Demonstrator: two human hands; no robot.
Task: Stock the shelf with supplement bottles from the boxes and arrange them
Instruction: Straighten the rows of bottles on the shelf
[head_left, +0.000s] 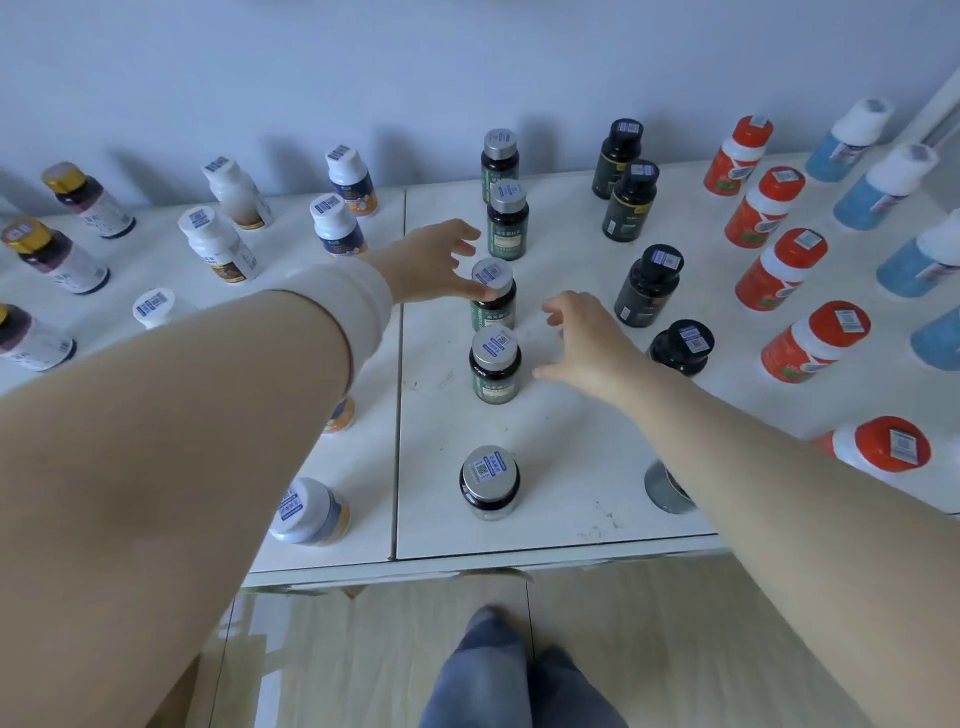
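The green bottle (492, 299) you're on is third back in the mid column. It's upright, silver cap up, long axis vertical. The column itself runs 12–6 on the white shelf top (561, 467).

Your L hand (434, 260) sits at the bottle's 10 o'clock. The thumb touches the neck just under the cap, and the fingers curl just off the cap's far rim. Can't tell if that's a real grip or only contact.

Your R hand (587, 345) is at the bottle's 4 o'clock and apart from it, fingers loose and spread, holding nothing. Its thumb tip is just beside the next green bottle (495, 366) toward 6.

L is clearly the nearer hand, so I'd judge any nudge or lift comes from L, w/ R free to steady.

The rear green bottles (507, 221) stand toward 12. A front bottle (489, 483) stands near the shelf edge w/ a wider gap. Out toward 3 are black bottles (649, 286), then orange bottles (779, 270), then blue bottles (872, 197). Toward 9 are white bottles (218, 244).

Risk, imo: spacing along 12–6 is tight, so a push along the row could tip a neighbour.
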